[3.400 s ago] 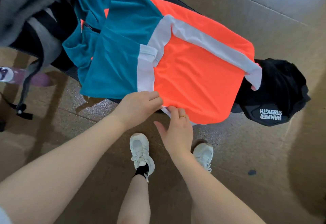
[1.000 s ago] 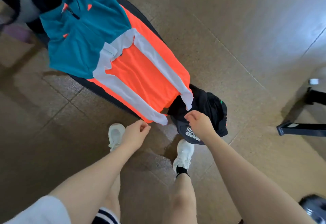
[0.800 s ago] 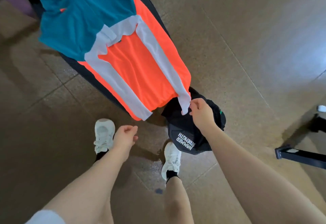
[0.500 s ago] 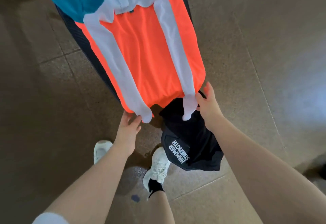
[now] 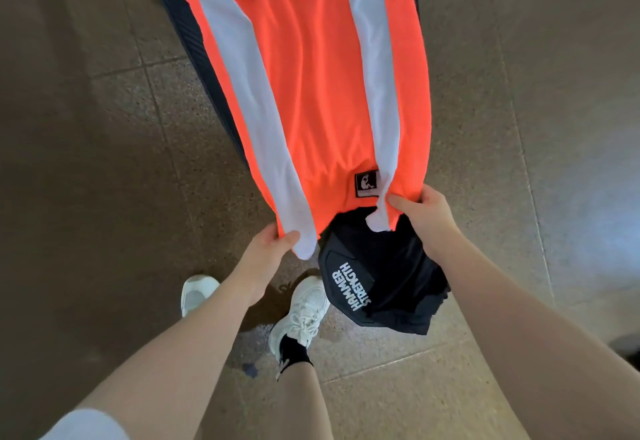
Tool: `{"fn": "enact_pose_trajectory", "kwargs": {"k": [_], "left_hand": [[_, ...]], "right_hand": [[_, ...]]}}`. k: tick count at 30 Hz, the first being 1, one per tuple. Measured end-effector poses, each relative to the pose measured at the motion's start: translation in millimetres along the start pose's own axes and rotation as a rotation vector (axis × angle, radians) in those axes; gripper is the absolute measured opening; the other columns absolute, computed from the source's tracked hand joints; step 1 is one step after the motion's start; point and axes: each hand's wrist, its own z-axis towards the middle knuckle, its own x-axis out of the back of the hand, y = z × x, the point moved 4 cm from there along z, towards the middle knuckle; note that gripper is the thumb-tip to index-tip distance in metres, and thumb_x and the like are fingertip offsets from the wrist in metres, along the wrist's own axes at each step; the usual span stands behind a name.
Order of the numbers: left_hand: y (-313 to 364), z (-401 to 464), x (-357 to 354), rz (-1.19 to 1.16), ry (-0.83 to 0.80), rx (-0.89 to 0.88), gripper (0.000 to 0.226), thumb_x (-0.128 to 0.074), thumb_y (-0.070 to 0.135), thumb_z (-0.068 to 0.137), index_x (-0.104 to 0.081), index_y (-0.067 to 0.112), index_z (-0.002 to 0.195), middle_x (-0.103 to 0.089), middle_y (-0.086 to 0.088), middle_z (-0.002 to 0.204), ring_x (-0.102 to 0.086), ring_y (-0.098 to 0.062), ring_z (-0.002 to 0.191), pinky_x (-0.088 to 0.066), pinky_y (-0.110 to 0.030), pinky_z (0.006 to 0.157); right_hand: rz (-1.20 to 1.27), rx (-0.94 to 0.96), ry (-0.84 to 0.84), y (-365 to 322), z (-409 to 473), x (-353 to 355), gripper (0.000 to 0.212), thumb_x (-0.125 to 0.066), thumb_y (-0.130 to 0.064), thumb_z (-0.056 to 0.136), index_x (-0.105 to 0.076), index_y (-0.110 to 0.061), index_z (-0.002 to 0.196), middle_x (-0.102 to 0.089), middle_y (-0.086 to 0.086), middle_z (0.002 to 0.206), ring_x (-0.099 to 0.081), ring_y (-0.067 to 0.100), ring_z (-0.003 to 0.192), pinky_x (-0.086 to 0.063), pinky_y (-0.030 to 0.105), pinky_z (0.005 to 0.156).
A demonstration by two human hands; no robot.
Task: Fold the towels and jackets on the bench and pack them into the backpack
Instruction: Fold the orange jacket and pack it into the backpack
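An orange, white and teal jacket (image 5: 311, 86) lies lengthwise on the dark bench (image 5: 180, 24), sleeves folded in as two white bands over the orange body. My left hand (image 5: 270, 242) pinches the near left corner of its hem together with the left white cuff. My right hand (image 5: 426, 211) grips the near right corner beside the other cuff. A small black label sits on the hem between my hands. The backpack is out of view.
A black cloth item (image 5: 381, 280) with white "HAMMER STRENGTH" lettering hangs over the bench's near end, below the jacket hem. My feet in white shoes (image 5: 301, 311) stand on the brown tiled floor just beneath it. A dark object shows at the right edge.
I moved round to the bench's end, so the jacket now runs away from me. Both hands reached in and took hold of the hem corners.
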Motion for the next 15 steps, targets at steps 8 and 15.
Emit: {"fn": "enact_pose_trajectory", "kwargs": {"k": [8,15], "left_hand": [[10,-68,-17,-0.224,-0.111,0.205,0.023,-0.063,0.015,0.084,-0.063,0.006,0.104,-0.071,-0.004,0.094,-0.061,-0.022,0.097,-0.044,-0.033,0.09],[33,-101,-22,-0.318,-0.125,0.243,0.02,-0.05,0.005,0.093,-0.057,0.014,0.108,-0.067,-0.004,0.109,-0.06,-0.02,0.105,-0.042,-0.034,0.101]], "right_hand": [[-0.151,-0.095,0.05,-1,-59,25,0.015,-0.064,-0.019,0.083,-0.06,-0.009,0.092,-0.065,0.011,0.091,-0.058,0.022,0.081,-0.049,0.04,0.075],[-0.124,-0.171,-0.021,-2,-89,31,0.023,-0.058,-0.016,0.087,-0.053,0.005,0.095,-0.057,0.014,0.088,-0.055,0.024,0.079,-0.054,0.046,0.077]]}}
